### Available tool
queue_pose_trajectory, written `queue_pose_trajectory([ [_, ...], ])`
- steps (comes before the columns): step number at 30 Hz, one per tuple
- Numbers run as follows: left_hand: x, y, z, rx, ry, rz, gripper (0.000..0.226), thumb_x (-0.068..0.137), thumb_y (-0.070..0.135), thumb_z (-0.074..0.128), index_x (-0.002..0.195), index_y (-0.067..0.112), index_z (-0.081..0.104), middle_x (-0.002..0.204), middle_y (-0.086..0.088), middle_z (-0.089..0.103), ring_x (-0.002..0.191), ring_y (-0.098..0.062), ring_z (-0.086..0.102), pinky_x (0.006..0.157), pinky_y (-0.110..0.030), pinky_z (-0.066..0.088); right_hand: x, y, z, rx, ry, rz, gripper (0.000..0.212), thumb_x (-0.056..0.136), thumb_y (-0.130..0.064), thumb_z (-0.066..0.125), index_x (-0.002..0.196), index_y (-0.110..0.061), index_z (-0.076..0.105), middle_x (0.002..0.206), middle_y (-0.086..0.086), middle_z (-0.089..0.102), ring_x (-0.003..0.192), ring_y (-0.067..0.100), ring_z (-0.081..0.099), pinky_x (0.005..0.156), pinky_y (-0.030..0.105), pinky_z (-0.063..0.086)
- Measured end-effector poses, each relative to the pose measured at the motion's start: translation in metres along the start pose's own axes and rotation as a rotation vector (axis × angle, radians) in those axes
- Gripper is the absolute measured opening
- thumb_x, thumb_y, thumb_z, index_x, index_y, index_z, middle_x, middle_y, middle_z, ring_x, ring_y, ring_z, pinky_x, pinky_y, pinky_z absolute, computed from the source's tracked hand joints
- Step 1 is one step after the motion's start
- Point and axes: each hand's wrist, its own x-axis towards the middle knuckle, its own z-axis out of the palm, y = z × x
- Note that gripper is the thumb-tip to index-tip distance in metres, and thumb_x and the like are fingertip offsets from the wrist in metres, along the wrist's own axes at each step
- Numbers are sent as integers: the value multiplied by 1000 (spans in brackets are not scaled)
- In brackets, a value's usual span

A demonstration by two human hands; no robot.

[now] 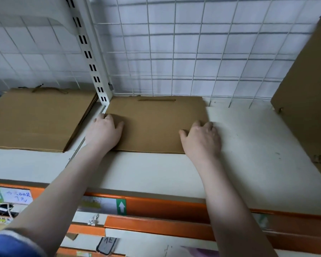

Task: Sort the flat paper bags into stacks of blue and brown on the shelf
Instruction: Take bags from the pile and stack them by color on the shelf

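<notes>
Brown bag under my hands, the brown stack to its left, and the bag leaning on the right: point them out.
brown bag [152,125]: head view, bare middle between the hands.
brown stack [35,119]: head view, top bag's face.
leaning bag [308,86]: head view, broad face.

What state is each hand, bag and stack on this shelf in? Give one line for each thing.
Left hand: fingers curled, resting on the middle bag's left edge.
Right hand: fingers curled at the bag's right edge.
Middle bag: brown, lying flat.
Left stack: brown bags, flat, piled.
Right bag: brown, leaning upright.

free: shelf [248,138] right | blocked: upright post [93,71], leaning cardboard [308,89]
</notes>
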Motion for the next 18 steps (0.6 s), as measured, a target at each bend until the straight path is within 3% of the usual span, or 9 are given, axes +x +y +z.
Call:
queue_pose_trajectory([
  [6, -18, -10, -14, -41, 22, 60, 51, 96, 42, 43, 128, 3, 47, 140, -17, 40, 127, -35, 37, 102, -41, 33, -15, -3, -11, -45, 39, -32, 50, 94, -46, 43, 121, -5, 50, 124, 20, 50, 117, 34, 45, 93, 39, 36],
  [11, -49, -40, -26, 3, 186, 115, 55, 93, 41, 49, 135, 6, 43, 141, -16, 41, 132, -34, 34, 105, -41, 30, -48, -36, -23, -34, 107, -141, 40, 96, -42, 43, 116, -9, 53, 119, 16, 54, 114, 31, 46, 93, 37, 35],
  [14, -68, -83, -42, -37, 257, 96, 52, 90, 40, 54, 129, 4, 50, 139, -18, 44, 131, -35, 35, 107, -41, 27, -78, -80, -19, -8, 121, -208, 43, 95, -41, 45, 123, -9, 52, 118, 15, 54, 113, 31, 46, 94, 37, 35],
  [18, -93, -169, -69, -30, 311, 22, 60, 91, 42, 52, 138, 7, 41, 146, -17, 36, 136, -33, 29, 110, -39, 23, -129, -154, -4, 86, 161, -274, 46, 85, -35, 62, 118, -3, 59, 110, 22, 57, 106, 38, 51, 91, 43, 40],
])
